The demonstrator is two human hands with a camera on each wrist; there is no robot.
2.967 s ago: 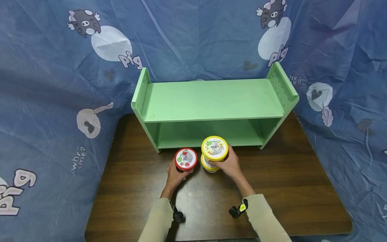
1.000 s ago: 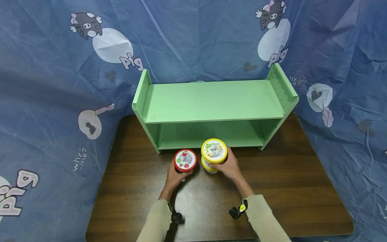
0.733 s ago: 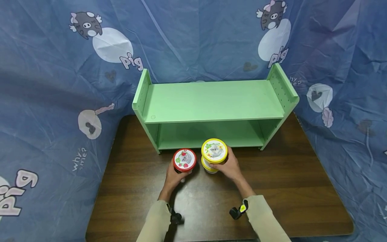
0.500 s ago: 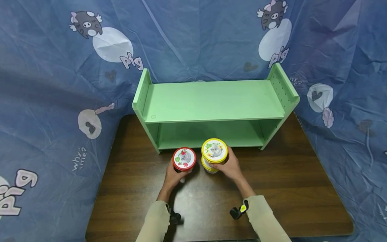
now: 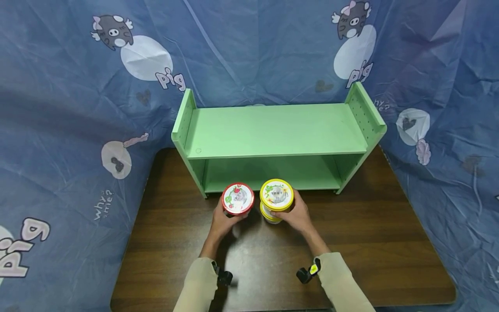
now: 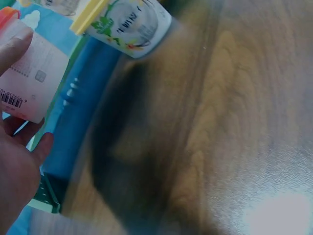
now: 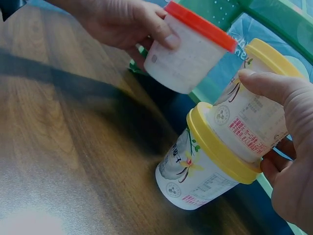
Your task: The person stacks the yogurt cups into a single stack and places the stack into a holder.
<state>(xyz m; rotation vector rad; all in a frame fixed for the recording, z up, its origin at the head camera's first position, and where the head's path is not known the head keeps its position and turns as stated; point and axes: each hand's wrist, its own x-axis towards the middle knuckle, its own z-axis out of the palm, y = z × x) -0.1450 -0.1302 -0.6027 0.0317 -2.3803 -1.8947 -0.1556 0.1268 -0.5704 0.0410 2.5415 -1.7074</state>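
My left hand [image 5: 222, 222] grips a white tub with a red lid [image 5: 238, 199], fingers on one side and thumb on the other. In the right wrist view this red-lidded tub [image 7: 183, 56] hangs above the table, slightly tilted. My right hand [image 5: 299, 216] holds the upper yellow-lidded tub [image 5: 277, 195] around its side. That tub stands on the lid of a second yellow-lidded tub [image 7: 200, 171], which rests on the table. The head view shows only a sliver of the lower tub [image 5: 269, 214]. Both yellow-lidded tubs carry flower prints.
A light green two-tier shelf [image 5: 273, 130] stands behind the tubs, with raised side panels and a lower compartment. The brown wooden table [image 5: 351, 260] has rounded corners. A blue cloth [image 5: 249, 52] with pig prints hangs behind and at both sides.
My left hand has lifted the red-lidded tub, which now appears farther up towards the shelf than half a second ago. The right hand and the stacked tubs have hardly moved.
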